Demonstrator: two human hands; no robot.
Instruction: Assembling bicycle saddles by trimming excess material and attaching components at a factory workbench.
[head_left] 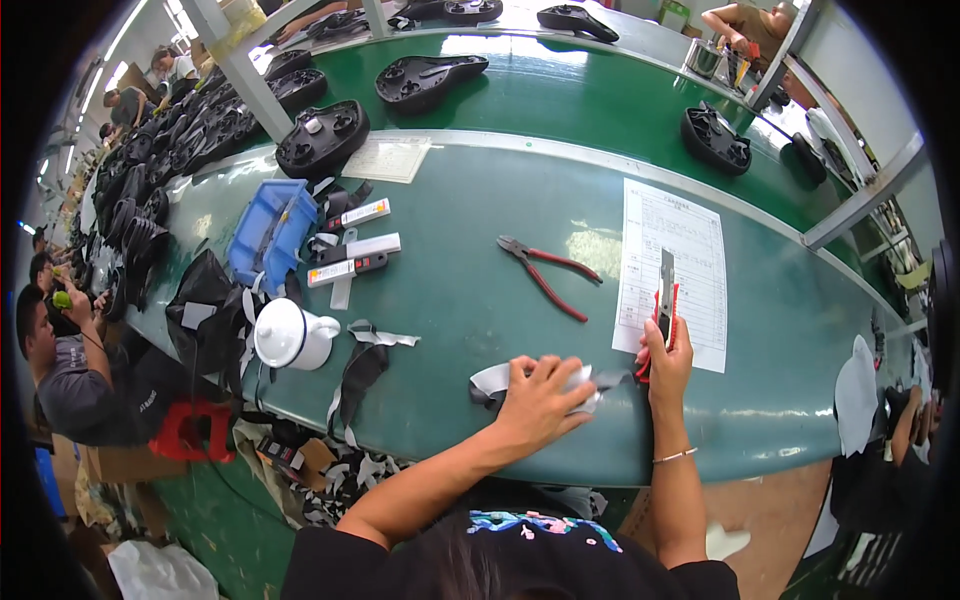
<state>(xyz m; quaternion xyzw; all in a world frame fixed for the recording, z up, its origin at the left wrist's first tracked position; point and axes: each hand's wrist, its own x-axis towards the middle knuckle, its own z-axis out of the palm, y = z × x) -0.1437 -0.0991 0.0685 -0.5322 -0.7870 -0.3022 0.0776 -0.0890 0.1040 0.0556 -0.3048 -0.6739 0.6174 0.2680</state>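
Note:
Low over the near edge of the green table, my left hand (540, 405) is curled over a small bundle of grey and white strips (490, 380); its fingers are slightly blurred. A grey strip end pokes out towards my right hand (668, 360). That hand is closed around a red utility knife (664, 310), its metal end pointing away from me, above a printed sheet (700, 270). Beyond my left hand lie diagonal cutters (545, 272) with red handles, spread apart. Further left are dark and white strips (368, 370) on the tabletop.
At left stand a white enamel mug (290, 335), a blue bin (272, 235) and small blade boxes (350, 268). Black bicycle saddles (322, 138) rest along the far side, some on a green conveyor (560, 85). Metal posts (240, 70) rise there. People work on the left and far right.

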